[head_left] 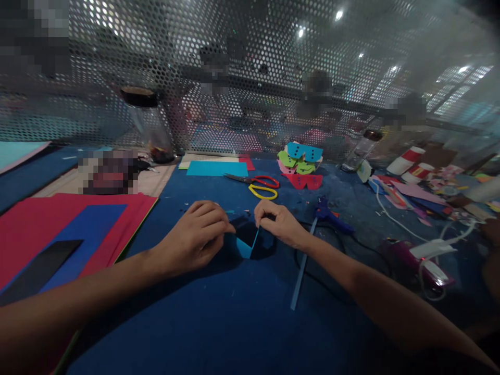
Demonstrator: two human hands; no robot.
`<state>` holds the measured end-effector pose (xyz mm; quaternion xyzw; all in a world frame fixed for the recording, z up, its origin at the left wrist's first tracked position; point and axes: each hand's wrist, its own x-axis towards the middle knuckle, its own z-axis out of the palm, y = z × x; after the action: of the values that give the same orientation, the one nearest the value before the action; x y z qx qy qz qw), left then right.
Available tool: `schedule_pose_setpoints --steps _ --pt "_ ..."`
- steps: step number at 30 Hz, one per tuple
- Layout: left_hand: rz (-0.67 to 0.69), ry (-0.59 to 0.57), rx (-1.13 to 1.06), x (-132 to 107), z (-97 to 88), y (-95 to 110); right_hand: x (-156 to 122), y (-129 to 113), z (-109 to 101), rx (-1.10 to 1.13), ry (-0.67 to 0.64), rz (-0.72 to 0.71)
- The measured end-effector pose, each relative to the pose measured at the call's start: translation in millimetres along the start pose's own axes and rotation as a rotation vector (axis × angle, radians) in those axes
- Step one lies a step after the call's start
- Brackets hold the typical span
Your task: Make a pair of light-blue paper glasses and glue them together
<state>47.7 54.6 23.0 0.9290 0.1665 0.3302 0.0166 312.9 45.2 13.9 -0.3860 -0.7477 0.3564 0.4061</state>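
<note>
A small folded piece of light blue paper (246, 246) stands on the dark blue table (234, 323) between my hands. My left hand (197, 234) is curled, fingertips pinching the paper's left side. My right hand (278, 223) is closed too, pinching the paper's upper right edge. A thin light blue paper strip (301, 268) lies just right of my right wrist. A blue glue gun (330, 213) rests beyond it, its black cord looping under my right forearm.
Red, blue and black paper sheets (66, 234) are stacked at the left. Scissors with red and yellow handles (260, 185) and a cyan sheet (216, 168) lie farther back. Coloured paper cut-outs (300, 166), paper cups (404, 160), scraps and another glue gun (420, 260) crowd the right. A perforated metal screen (250, 78) closes the back.
</note>
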Motion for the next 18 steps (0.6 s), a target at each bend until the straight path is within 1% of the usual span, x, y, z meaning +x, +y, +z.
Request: schedule_pose_setpoints --steps 4,8,10,14,18 --pt "-0.013 0.019 0.045 0.3 0.3 -0.9 1.8 3.9 -2.0 0.015 0.04 0.022" --pt "-0.021 0.031 0.082 1.3 -0.3 -1.2 3.1 5.5 -3.2 0.013 0.042 0.097" --pt "-0.02 0.038 0.085 1.5 -0.6 -1.5 4.2 6.3 -3.9 0.046 0.061 0.121" --pt "-0.018 0.047 0.083 1.2 -0.5 -1.6 6.5 9.5 -5.5 0.134 0.134 0.155" --pt "-0.004 0.055 0.075 0.3 -0.3 0.6 7.6 12.9 -6.4 0.172 0.222 0.193"
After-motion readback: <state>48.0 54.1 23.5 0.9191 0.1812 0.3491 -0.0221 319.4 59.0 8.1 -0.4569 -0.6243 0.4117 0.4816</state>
